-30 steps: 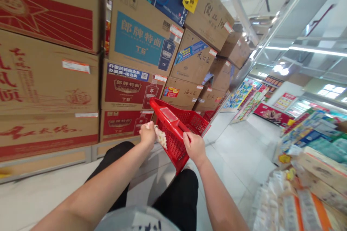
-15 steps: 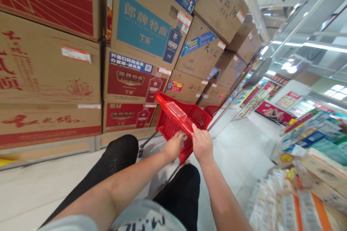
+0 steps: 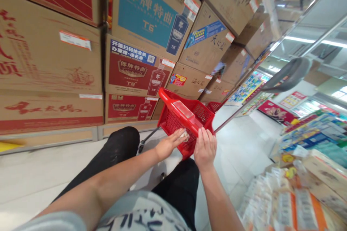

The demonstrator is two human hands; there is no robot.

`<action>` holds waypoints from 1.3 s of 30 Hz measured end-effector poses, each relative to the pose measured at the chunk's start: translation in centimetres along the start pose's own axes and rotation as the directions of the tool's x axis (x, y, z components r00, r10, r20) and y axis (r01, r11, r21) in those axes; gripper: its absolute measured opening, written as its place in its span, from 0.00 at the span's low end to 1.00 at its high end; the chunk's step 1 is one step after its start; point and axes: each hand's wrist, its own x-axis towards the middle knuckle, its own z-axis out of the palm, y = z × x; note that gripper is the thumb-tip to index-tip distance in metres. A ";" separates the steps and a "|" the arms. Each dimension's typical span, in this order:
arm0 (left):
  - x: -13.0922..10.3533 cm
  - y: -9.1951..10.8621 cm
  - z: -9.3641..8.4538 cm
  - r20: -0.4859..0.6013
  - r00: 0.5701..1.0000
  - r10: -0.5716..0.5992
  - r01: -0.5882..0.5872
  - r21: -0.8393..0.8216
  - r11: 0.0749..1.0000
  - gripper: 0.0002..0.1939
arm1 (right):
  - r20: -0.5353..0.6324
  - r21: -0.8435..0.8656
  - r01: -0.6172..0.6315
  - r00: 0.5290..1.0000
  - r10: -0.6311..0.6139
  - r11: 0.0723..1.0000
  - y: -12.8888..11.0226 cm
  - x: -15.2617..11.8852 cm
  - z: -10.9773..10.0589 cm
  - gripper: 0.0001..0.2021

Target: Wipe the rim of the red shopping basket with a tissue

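Observation:
A red plastic shopping cart (image 3: 187, 113) stands in front of me, its handle toward my body. My right hand (image 3: 206, 148) has its fingers wrapped over the right end of the handle. Close beside the near side of the basket, my left hand (image 3: 170, 143) holds a small crumpled whitish thing (image 3: 184, 136), perhaps a tissue, with its fingers nearly straight and pressed together. Part of that thing is hidden by the fingers.
Stacked cartons (image 3: 146, 14) line the left side and reach close to the cart. A metal pole with a grey oval top (image 3: 287, 75) rises right of the cart. Packaged goods (image 3: 287, 202) are piled at the lower right. Pale floor tiles (image 3: 233, 151) run between.
The cart and my right hand have shifted slightly right in view. My left hand's fingers have straightened, showing more of the whitish thing. The oval-topped pole appears larger.

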 end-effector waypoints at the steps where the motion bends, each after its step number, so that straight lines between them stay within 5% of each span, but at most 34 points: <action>1: 0.0 0.3 -0.8 -0.023 0.998 0.055 -0.055 0.034 0.998 0.29 | -0.001 0.012 0.000 1.000 0.000 1.000 0.0 0.0 0.0 0.23; 5: 1.4 1.0 -3.6 -0.093 0.970 0.225 -0.207 0.169 0.964 0.32 | 0.009 0.031 -0.013 1.000 0.013 0.999 0.0 0.2 0.1 0.23; 9: 3.5 0.6 -4.5 -0.237 0.969 0.069 -0.020 0.205 0.979 0.31 | -0.001 0.030 -0.019 1.000 0.019 0.999 -0.3 0.4 0.4 0.23; 14: 3.4 0.9 -3.6 -0.111 0.964 0.242 -0.212 0.229 0.950 0.30 | -0.002 0.044 -0.027 1.000 0.027 0.999 -0.5 0.4 0.6 0.23; 18: 2.9 0.7 -2.9 -0.284 0.959 0.017 0.055 0.244 0.968 0.30 | 0.009 0.052 -0.041 0.999 0.040 0.998 -0.7 0.3 0.6 0.23; 22: 3.8 0.5 -3.7 -0.170 0.963 0.207 -0.145 0.316 0.938 0.29 | -0.027 0.047 -0.049 0.998 0.050 0.998 -0.8 0.3 0.7 0.24; 26: 5.2 0.8 -4.9 -0.320 0.945 0.070 0.046 0.343 0.938 0.28 | -0.032 0.033 -0.048 0.998 0.049 0.998 -0.8 0.2 0.8 0.24; 30: 5.7 1.5 -5.4 -0.129 0.957 0.258 -0.200 0.346 0.917 0.26 | -0.046 0.002 -0.048 0.998 0.049 0.999 -1.2 0.1 0.9 0.24; 35: 5.6 1.8 -5.6 -0.240 0.967 0.083 0.010 0.365 0.931 0.27 | 0.007 -0.083 -0.163 0.986 0.164 0.983 -3.1 0.0 1.1 0.26; 39: 5.5 1.9 -5.6 -0.118 0.964 0.237 -0.179 0.370 0.912 0.28 | 0.010 -0.096 -0.201 0.979 0.203 0.975 -4.1 0.1 1.0 0.27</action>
